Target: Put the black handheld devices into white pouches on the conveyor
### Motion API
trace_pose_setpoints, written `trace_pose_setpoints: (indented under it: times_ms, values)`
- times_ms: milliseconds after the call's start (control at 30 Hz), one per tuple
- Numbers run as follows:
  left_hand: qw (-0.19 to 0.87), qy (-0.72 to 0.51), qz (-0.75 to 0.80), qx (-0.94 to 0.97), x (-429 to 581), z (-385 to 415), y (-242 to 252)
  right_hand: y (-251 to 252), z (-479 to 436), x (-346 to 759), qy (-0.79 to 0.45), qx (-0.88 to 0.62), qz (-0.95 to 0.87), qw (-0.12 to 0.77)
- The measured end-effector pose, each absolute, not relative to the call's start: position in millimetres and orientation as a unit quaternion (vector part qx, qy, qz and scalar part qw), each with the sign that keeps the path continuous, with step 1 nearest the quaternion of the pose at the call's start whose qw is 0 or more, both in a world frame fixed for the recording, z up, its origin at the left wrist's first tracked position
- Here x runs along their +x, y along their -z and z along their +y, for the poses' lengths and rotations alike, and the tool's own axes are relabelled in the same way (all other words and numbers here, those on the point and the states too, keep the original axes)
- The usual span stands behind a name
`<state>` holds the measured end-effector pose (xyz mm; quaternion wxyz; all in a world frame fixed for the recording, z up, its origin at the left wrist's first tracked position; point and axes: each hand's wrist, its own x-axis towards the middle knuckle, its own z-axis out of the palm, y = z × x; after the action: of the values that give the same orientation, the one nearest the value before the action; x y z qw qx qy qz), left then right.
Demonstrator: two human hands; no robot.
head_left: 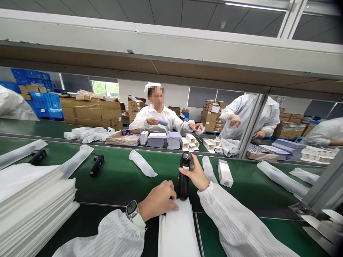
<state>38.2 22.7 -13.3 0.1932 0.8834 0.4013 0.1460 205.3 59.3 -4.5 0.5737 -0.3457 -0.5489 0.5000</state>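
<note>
My right hand point(197, 174) is closed around a black handheld device point(184, 184), a slim upright cylinder with a round button on top and a small white label. The device's lower end is at the far end of a stack of flat white foam sleeves point(180, 232). My left hand point(160, 200), with a watch at its wrist, pinches the top sleeve by its far left edge, close to the device's base. Whether the device's end is inside the sleeve's mouth, I cannot tell.
Across the green conveyor belt point(112, 192) lie another black device point(97, 165), a white sleeve point(143, 163) and a small white box point(225, 173). A tall foam stack point(34, 210) stands at left. Opposite, a person point(160, 116) handles items behind boxes; a metal post point(253, 125) rises at right.
</note>
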Motion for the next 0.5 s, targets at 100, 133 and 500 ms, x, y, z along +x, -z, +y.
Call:
trace_pose_setpoints:
  times_ms: [100, 133, 500]
  values:
    - [0.202, -0.161, 0.396, 0.881, 39.2, 21.8, 11.2, 8.4, 62.2, 207.5, -0.483, -0.355, -0.534, 0.596]
    - [0.203, -0.165, 0.394, 0.881, 39.6, 21.7, 10.8, 8.9, 62.5, 208.1, -0.482, -0.360, -0.526, 0.601]
    - [0.216, -0.216, 0.413, 0.858, 41.5, 20.3, 7.7, 12.9, 55.0, 199.1, -0.501, -0.399, -0.548, 0.537]
